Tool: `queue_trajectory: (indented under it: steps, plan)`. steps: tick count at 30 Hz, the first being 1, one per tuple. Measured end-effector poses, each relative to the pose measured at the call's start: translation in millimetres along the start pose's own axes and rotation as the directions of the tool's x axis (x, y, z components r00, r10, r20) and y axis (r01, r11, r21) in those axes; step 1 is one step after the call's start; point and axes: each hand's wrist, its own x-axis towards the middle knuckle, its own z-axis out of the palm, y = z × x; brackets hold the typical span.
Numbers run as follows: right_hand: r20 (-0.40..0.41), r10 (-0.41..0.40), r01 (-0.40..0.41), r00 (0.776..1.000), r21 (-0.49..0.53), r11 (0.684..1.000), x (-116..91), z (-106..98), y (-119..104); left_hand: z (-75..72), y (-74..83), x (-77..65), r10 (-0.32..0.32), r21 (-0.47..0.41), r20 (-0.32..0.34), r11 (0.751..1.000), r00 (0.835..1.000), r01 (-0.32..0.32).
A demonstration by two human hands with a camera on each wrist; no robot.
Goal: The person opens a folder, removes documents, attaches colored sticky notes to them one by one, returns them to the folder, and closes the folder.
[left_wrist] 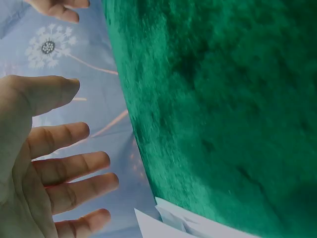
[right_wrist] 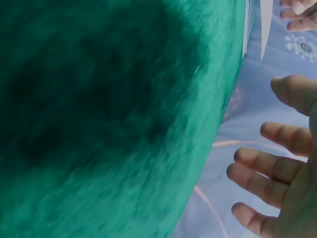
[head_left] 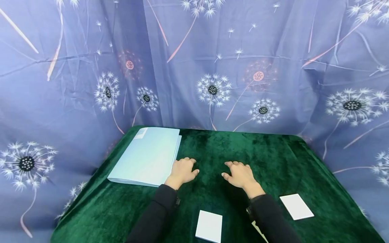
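Note:
Both hands hold nothing and hover over a green velvet cloth (head_left: 212, 148), fingers spread and relaxed. The left hand (head_left: 183, 171) is right beside the right edge of a pale blue folder (head_left: 146, 157), overlapping it slightly in the head view. In the left wrist view the left hand (left_wrist: 54, 163) shows its palm and separated fingers, with the folder's edge (left_wrist: 168, 225) below. The right hand (head_left: 241, 174) is a short way to the right, thumb toward the left hand. Its fingers (right_wrist: 267, 168) are apart in the right wrist view.
A white square pad (head_left: 209, 226) lies at the front middle, and a white card (head_left: 296, 206) to the right. A thin yellowish item (head_left: 258, 229) is partly hidden under the right sleeve. Blue dandelion-print curtains (head_left: 188, 67) stand behind and beside the table.

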Motion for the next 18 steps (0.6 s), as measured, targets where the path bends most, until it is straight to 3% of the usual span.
queue_trajectory:
  steps: [8, 18]
  plan:
    - [0.019, -0.05, 0.05, 0.999, -0.006, 0.999, 18, 1, -25, -1.9, -19.6, -7.7, -0.046, -0.017, -0.034, 0.999, 0.998, 0.046]
    - [0.038, -0.118, 0.117, 0.992, 0.014, 0.993, 29, 5, -59, -12.9, -69.3, -23.4, -0.158, -0.024, -0.019, 0.987, 0.987, 0.157]
